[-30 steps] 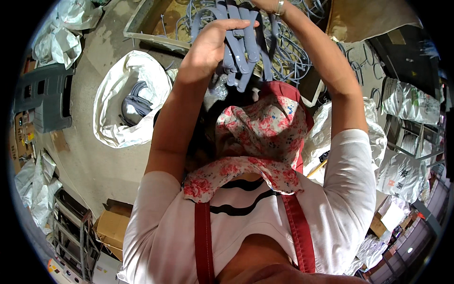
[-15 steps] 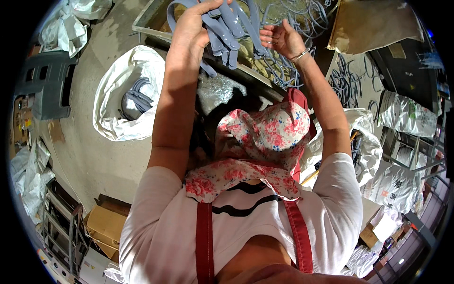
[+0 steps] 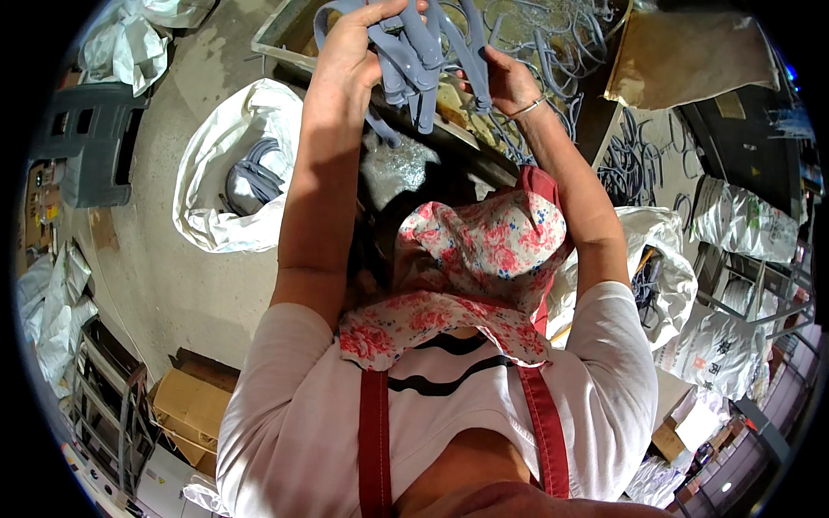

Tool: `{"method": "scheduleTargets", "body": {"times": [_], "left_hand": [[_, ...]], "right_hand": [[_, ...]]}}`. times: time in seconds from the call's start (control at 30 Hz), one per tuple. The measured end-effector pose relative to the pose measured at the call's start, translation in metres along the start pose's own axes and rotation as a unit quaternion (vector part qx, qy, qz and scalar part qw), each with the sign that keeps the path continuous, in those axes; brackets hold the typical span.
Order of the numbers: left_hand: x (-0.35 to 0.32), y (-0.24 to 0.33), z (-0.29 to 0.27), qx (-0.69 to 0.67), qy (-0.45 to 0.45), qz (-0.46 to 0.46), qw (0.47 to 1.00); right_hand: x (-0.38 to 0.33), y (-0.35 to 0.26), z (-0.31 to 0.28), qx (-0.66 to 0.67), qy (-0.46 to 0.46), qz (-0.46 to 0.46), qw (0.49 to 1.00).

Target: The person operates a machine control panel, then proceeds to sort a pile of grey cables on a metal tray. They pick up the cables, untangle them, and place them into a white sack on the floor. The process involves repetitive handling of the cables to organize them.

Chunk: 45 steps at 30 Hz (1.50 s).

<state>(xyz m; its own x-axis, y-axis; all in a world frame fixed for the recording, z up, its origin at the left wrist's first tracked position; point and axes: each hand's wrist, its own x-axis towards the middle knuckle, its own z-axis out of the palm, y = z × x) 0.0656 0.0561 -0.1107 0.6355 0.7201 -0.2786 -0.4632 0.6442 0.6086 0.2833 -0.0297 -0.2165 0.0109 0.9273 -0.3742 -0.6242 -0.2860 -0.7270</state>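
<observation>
At the top of the view my left hand [image 3: 356, 53] is closed around a bunch of wet-looking, grey-blue flexible strips [image 3: 414, 73] that hang down with rounded ends. My right hand [image 3: 511, 85] is at the right side of the bunch, its fingers passing behind one hanging strip [image 3: 477, 65] and its thumb on the near side. Both hands are over the near edge of a metal trough [image 3: 289, 57]. Loose thin grey loops [image 3: 561, 52] lie in the trough, beyond my right hand.
A white sack [image 3: 194, 194] with grey strips inside stands on the floor at left; another white sack [image 3: 678, 276] is at my right. A brown board [image 3: 691, 56] lies right of the trough. A cardboard box [image 3: 186, 406] and dark plastic stool [image 3: 82, 142] are farther left.
My right hand has moved left and slightly down, from open beside the bunch to closed around a hanging strip. My left hand still holds the bunch.
</observation>
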Motion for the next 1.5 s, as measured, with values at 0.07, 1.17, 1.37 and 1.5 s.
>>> {"method": "scheduleTargets", "body": {"times": [0.07, 1.17, 1.37, 1.5], "left_hand": [[0.002, -0.003, -0.011, 0.008, -0.028, 0.058, 0.998], [0.003, -0.033, 0.009, -0.06, -0.107, -0.105, 0.987], [0.007, -0.037, -0.001, -0.018, -0.092, -0.027, 0.995], [0.003, -0.026, -0.004, -0.019, -0.065, 0.002, 0.998]], "right_hand": [[-0.001, -0.003, 0.003, 0.064, 0.013, -0.021, 0.998], [-0.022, -0.066, -0.094, 0.211, 0.178, -0.122, 0.953], [-0.051, -0.076, -0.083, 0.156, 0.322, -0.288, 0.888], [-0.115, -0.09, -0.15, 0.137, 0.471, -0.315, 0.812]]}}
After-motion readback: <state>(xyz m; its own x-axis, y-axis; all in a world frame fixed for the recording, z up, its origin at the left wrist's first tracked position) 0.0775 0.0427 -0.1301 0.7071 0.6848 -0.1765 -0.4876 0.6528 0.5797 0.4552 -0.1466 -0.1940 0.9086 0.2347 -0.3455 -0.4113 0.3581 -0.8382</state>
